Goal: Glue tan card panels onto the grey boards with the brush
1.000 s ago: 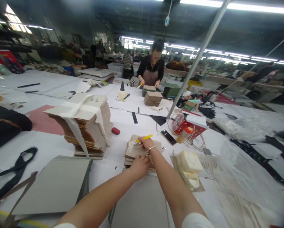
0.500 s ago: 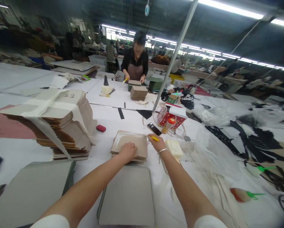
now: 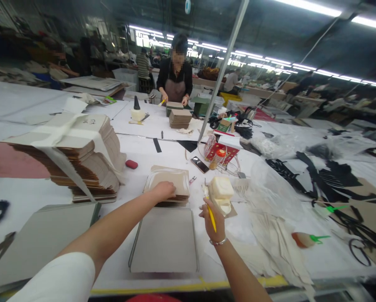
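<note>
My left hand (image 3: 164, 191) rests on top of a stack of brown cardboard pieces (image 3: 183, 191), fingers lying on the top piece. White glue shows along the edges of that top piece. Further right, my right hand (image 3: 213, 216) is closed around a yellow-handled brush (image 3: 211, 216). The brush's whitish tip points away from me, beside a pale yellow glue container (image 3: 222, 188). Just in front of me, below the stack, lies a grey board with a dark green edge (image 3: 164, 241).
A tied pile of cardboard (image 3: 90, 155) stands at left, behind more grey boards (image 3: 49, 239). Phone (image 3: 199, 164), red case (image 3: 131, 164) and red-lidded jar (image 3: 218, 158) lie beyond. Plastic sheeting (image 3: 279, 188) and a green-tipped bottle (image 3: 303, 240) are at right. A co-worker (image 3: 175, 79) stands opposite.
My right hand has moved with the brush from the stack's right edge back toward me, beside the glue container. My left hand stays on the stack. The view has shifted slightly.
</note>
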A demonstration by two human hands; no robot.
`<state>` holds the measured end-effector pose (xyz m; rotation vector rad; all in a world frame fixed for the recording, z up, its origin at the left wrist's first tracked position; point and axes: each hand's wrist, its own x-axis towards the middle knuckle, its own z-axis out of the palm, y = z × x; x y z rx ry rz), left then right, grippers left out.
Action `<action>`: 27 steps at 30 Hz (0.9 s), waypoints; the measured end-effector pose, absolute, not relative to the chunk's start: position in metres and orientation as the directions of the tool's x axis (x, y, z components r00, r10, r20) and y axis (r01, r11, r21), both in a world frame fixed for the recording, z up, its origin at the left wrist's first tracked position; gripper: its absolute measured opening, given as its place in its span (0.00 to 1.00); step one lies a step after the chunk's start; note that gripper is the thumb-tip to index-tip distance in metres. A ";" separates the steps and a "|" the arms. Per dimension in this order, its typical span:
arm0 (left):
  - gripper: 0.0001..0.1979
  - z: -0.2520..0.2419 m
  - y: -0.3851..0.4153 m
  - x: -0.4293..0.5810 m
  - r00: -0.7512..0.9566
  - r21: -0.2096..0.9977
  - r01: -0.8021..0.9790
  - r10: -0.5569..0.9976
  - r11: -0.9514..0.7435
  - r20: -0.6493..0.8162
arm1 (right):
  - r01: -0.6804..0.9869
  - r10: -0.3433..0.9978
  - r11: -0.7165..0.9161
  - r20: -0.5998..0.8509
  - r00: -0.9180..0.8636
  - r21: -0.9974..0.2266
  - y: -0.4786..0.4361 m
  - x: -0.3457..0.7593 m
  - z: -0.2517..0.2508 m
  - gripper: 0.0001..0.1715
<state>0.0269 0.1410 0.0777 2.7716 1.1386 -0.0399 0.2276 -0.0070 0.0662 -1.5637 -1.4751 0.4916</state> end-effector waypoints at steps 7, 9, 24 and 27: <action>0.09 0.109 0.127 0.002 0.453 0.239 0.827 0.855 -0.509 0.254 | 0.779 0.917 0.172 0.386 0.097 -0.603 0.048 0.182 0.054 0.17; 0.07 0.122 0.122 -0.016 0.135 0.483 0.802 0.894 -0.351 0.427 | 0.796 0.931 0.139 0.352 0.098 -0.589 0.055 0.171 0.061 0.16; 0.17 0.084 -0.002 -0.041 -0.136 0.943 -0.297 0.970 0.153 -0.200 | 0.665 0.925 0.004 0.256 0.281 -0.747 -0.020 0.187 0.061 0.15; 0.17 0.054 -0.022 -0.057 -0.089 0.959 0.033 0.956 0.282 -0.279 | 0.740 0.962 -0.063 0.155 0.223 -0.669 -0.058 0.204 0.041 0.14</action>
